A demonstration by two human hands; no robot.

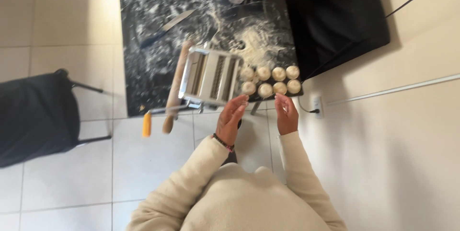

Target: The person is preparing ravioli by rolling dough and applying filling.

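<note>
Both my hands are raised in front of me near the table's front edge, palms turned toward each other. My left hand (231, 117) is open with fingers spread, its tips close to a metal pasta machine (211, 76) clamped at the edge. My right hand (286, 112) is also open and holds nothing; it hovers just below several round dough balls (270, 80) laid in two rows on the dark, floured table (158, 49). A bead bracelet sits on my left wrist. I wear a cream sweater.
A wooden rolling pin (176, 87) lies left of the machine, whose crank has an orange handle (147, 124). A knife (167, 26) rests on the flour. A dark chair (36, 116) stands left; a black panel (335, 17) right, a wall socket (316, 106) beside it.
</note>
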